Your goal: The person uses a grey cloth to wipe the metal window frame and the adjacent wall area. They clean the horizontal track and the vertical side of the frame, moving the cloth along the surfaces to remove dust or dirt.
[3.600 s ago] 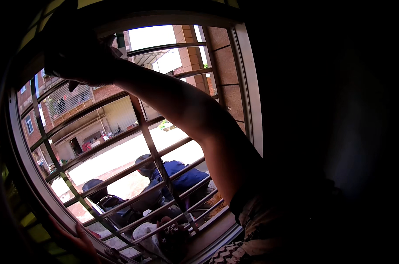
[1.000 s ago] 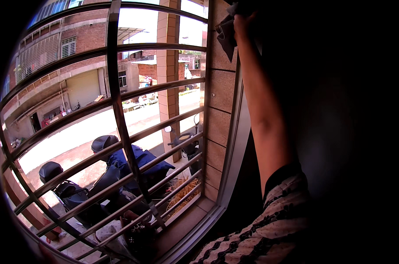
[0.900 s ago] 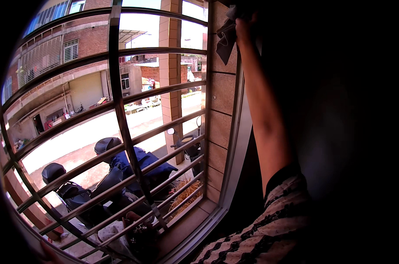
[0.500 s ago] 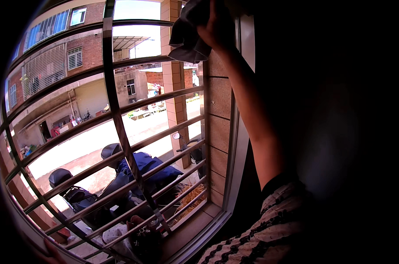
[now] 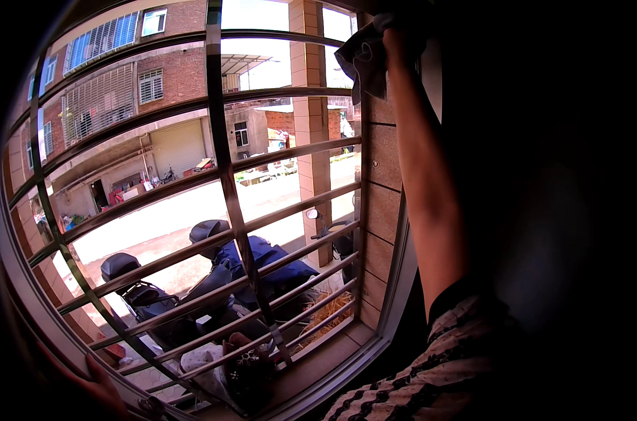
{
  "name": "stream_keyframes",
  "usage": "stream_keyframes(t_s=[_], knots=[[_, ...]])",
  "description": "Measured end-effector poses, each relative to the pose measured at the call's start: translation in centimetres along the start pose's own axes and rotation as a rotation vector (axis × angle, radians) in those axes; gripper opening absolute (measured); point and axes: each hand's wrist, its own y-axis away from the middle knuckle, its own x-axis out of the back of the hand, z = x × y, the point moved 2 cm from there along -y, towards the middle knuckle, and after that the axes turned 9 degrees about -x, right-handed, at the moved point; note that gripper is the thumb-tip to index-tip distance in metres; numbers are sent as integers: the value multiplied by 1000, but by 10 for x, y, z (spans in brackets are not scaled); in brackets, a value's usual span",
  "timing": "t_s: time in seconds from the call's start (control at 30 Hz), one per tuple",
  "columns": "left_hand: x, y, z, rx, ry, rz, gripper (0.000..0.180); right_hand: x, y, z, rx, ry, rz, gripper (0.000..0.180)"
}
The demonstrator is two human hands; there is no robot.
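the left hand (image 5: 104, 382) rests on the lower left edge of the window frame (image 5: 395, 281), its fingers laid over the sill, holding nothing as far as shows. the right arm in a striped sleeve (image 5: 445, 372) reaches up to the top right corner, where the right hand (image 5: 395, 31) has its fingers clamped on a dark cleaning cloth (image 5: 364, 59) pressed at the frame beside the metal grille (image 5: 223, 161). the step looks like wiping the upper frame; the next stroke calls for firm contact along that edge. beyond the bars stand parked scooters (image 5: 213, 281) and brick buildings (image 5: 136, 105).
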Motion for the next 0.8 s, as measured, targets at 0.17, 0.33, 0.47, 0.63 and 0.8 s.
stream_keyframes(t_s=[0.17, 0.33, 0.47, 0.63, 0.8], knots=[[8, -9, 17, 159, 197, -25, 91, 7, 59, -179, 44, -422, -65, 67], [18, -5, 5, 182, 136, -74, 94, 11, 82, -401, -56, -684, -267, 46], [21, -12, 28, 168, 274, -116, 90, 17, 92, -508, 86, -859, -661, 70], [47, -23, 3, 108, 228, -131, 88, 20, 94, -527, 20, -1165, -338, 76], [23, -16, 33, 164, 391, -141, 88, 11, 72, -385, 337, -187, -398, 56]])
